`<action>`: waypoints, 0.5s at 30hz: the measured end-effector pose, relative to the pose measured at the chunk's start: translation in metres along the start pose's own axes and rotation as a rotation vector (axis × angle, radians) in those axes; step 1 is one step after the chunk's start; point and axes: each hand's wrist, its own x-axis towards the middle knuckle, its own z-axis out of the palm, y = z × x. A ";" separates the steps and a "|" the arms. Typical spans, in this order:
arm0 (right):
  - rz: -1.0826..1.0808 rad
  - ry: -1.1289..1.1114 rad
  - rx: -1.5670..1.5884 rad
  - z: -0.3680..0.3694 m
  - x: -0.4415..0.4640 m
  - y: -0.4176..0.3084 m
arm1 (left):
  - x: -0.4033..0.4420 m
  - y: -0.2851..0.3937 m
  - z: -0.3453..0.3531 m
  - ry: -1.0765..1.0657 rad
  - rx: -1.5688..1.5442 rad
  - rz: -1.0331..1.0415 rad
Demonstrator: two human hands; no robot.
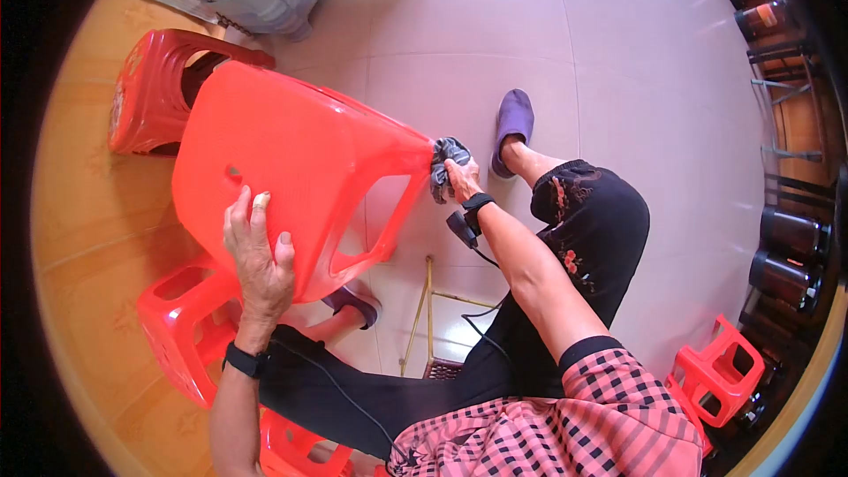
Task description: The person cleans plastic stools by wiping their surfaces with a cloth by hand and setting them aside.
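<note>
L hand [258, 263] is laid on red stool [274, 137], fingers a bit spread; grey cloth [448, 152] is held in R hand [465, 180], fingers curled, arm stretched, at stool leg [405, 154].

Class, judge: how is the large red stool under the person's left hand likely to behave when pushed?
The large red stool is probably light for its size, given its open sides. It seems stiff: no dent shows under the left hand. Its smooth, shiny seat may be slippery.
</note>
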 end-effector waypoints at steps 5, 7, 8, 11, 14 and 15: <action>-0.203 0.010 -0.017 -0.009 -0.058 -0.073 | 0.001 0.002 0.000 0.039 -0.029 -0.011; -0.231 -0.009 0.000 -0.009 -0.080 -0.098 | 0.001 -0.001 0.004 0.057 -0.044 0.005; -0.310 0.012 0.016 -0.007 -0.087 -0.107 | 0.000 -0.002 0.004 0.069 -0.043 0.001; -0.429 0.029 0.086 -0.002 -0.107 -0.128 | 0.000 -0.001 0.007 0.077 -0.016 0.004; -0.507 0.029 0.240 0.009 -0.105 -0.133 | 0.002 -0.001 0.009 0.112 0.004 0.018; -0.517 0.026 0.237 0.008 -0.112 -0.139 | 0.002 0.000 0.009 0.124 0.000 0.029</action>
